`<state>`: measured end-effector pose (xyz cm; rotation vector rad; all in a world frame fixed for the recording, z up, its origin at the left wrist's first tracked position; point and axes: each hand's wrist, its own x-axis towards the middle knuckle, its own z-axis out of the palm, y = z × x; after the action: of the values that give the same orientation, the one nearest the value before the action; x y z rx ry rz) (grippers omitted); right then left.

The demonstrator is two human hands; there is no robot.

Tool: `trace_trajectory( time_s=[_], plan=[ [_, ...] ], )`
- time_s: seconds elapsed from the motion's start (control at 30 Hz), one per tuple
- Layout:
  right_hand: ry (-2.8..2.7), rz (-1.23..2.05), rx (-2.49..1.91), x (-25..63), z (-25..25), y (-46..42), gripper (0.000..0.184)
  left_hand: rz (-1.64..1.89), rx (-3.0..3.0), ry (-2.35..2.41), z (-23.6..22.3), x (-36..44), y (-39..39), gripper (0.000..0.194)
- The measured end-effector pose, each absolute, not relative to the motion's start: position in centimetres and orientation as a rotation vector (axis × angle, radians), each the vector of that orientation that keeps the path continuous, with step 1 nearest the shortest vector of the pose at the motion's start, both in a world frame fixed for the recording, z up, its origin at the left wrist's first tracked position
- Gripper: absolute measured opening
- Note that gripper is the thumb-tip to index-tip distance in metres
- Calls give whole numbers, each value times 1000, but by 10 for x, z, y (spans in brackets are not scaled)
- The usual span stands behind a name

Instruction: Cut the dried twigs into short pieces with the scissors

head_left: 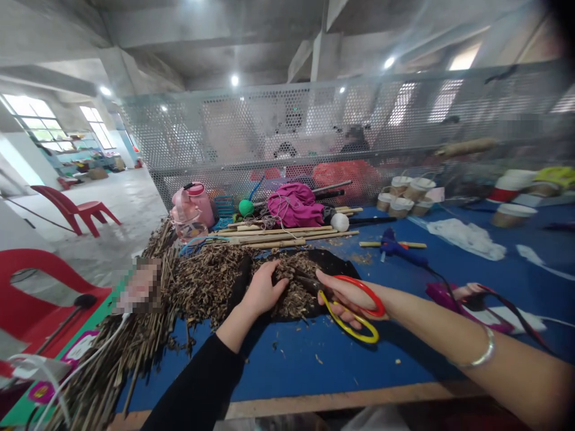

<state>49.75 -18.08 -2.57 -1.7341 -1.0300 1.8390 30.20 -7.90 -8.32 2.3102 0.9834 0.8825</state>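
Observation:
My left hand [263,290], in a black sleeve, rests on a heap of dry brown plant scraps [211,281] lying on a black sheet, its fingers curled into the scraps. Just to its right, my right hand [344,299] grips scissors with a red and a yellow handle loop [359,314], the blades pointing left into the heap near my left fingers. A silver bangle [480,353] circles my right forearm. All of this lies on a blue-covered table [314,365].
Dry stalks [112,365] pile up at the left edge. Bamboo sticks [287,234], a pink bottle [193,209], a magenta cloth [294,205], a blue glue gun [398,248], paper cups [406,196] and white cloth [467,236] lie behind. A perforated metal screen [314,131] backs the table. Red chairs [74,209] stand left.

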Motion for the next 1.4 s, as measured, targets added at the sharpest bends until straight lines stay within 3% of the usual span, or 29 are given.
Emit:
trace_trajectory(
  time_s=[0.1,0.23,0.37,0.43,0.67,0.87,1.13,1.4],
  plan=[
    [-1012,1925,-1693,502,-13,-192,67,775,2407,949,-68,290,-84,64],
    [-1071,1962,-1608,510,-1,-206,69,615,2527,1101,-53,276,-103,69],
    [-1048,1938,-1556,519,-2,-213,66,409,2575,1205,-58,283,-123,107],
    [-1015,1935,-1530,521,-6,-214,64,406,2583,1276,-64,291,-126,113],
    [-955,1923,-1547,525,-13,-219,63,539,2611,1425,-67,309,-106,85],
    [-1048,1998,-1697,545,-9,-217,78,458,2509,1323,-65,313,-104,93],
    [-1025,2152,-1711,537,-18,-162,85,797,2395,922,-86,331,-101,40],
    [-1080,1771,-1880,526,-43,-170,60,758,2399,896,-88,328,-99,37]
  ],
)
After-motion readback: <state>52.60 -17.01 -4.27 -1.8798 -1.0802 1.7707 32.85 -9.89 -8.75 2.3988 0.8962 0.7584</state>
